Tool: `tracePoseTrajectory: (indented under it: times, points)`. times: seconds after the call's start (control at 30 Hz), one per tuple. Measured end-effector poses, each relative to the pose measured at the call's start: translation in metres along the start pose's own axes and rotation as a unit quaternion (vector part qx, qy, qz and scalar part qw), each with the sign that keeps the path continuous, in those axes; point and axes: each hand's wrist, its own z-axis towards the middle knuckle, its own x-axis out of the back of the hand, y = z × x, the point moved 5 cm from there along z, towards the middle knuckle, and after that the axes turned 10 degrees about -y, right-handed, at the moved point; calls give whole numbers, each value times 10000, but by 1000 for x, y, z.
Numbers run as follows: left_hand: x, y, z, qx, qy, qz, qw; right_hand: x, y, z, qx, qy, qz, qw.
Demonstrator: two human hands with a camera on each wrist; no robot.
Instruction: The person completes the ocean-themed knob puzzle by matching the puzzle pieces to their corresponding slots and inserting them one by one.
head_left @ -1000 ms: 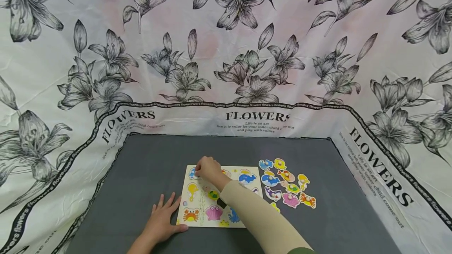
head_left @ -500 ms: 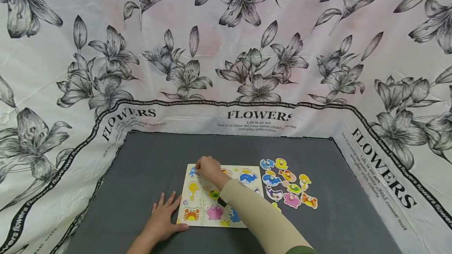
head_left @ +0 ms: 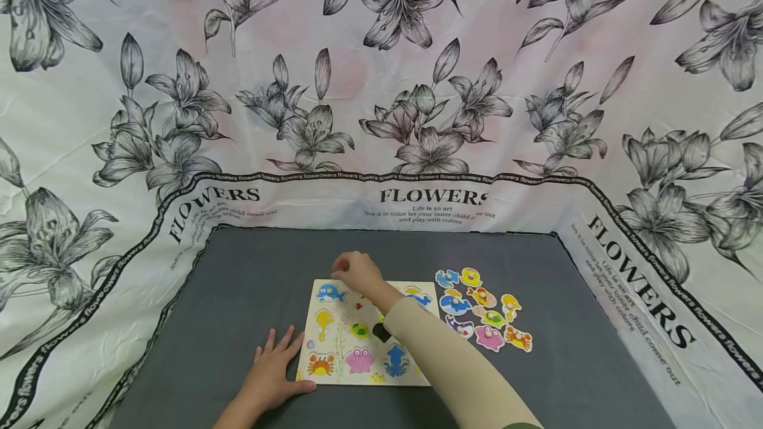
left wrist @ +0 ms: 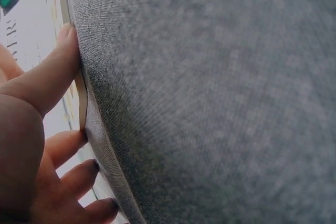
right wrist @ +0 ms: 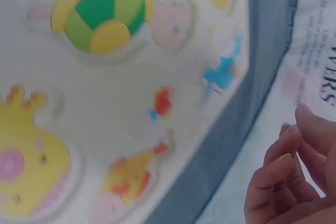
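A puzzle board (head_left: 328,376) with printed sea animals lies flat on the grey table. My left hand (head_left: 271,366) is spread at its lower left corner; in the left wrist view the thumb (left wrist: 58,72) lies along the board's edge. My right hand (head_left: 360,278) is over the far edge, just beyond the blue dolphin (head_left: 330,292) at the upper left. In the right wrist view its fingers (right wrist: 275,171) are loosely bent towards the thumb, with nothing seen between them. A crab (head_left: 320,364), a pink shell (head_left: 359,359) and a turtle (head_left: 359,330) show on the board.
Several loose animal pieces with knobs lie right of the board, among them a pink shell piece (head_left: 489,337), a crab piece (head_left: 518,337) and a blue whale piece (head_left: 455,303). My right forearm (head_left: 447,363) crosses the board's right side. A flowered cloth (head_left: 435,204) surrounds the table.
My right hand has lifted off the board's upper left and moved a little away from me, uncovering the blue dolphin. My left hand has stayed in place.
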Motion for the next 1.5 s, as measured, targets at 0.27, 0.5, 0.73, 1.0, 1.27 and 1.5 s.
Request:
tracePoseTrajectory:
  times: [0.27,0.5,0.73,1.0,1.27,1.5]
  points:
    - [-9,-8,-3,51,-61,-116,9999,20,-6,-18,296,129,277,9991]
    - [-11,-11,-5,135,-136,-211,9996,32,-7,-35,538,202,609,9965]
    - [-5,-9,-6,132,-100,-149,9998,48,1,-52,867,480,875,9912]
    - [-3,-3,-5,78,-125,-164,9998,61,22,-73,904,914,888,9877]
    - [-5,-1,-1,57,-198,-205,9996,78,51,-92,777,1455,879,9824]
    - [-5,1,2,35,-188,-165,9997,93,78,-105,466,1706,1015,9790]
